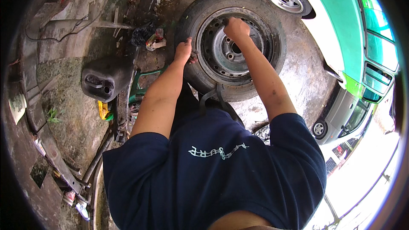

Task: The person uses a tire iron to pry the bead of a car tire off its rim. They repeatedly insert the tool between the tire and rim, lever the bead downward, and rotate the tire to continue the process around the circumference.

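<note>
A car tire mounted on a dark, dirty steel rim is in front of me, its outer face toward me. Over the upper part of the rim, my right hand is closed in a fist. A small dark end pokes out at its left side, too little to name. My left hand is at the tire's left sidewall, thumb up and fingers curled. What those fingers hold, if anything, does not show. A dark strap-like strip bends at the tire's near edge.
A black plastic tank stands left, near a black plastic bag and a yellow item. A green-and-white vehicle is parked at the far right, a grey car nearer. Metal frame pieces line the left.
</note>
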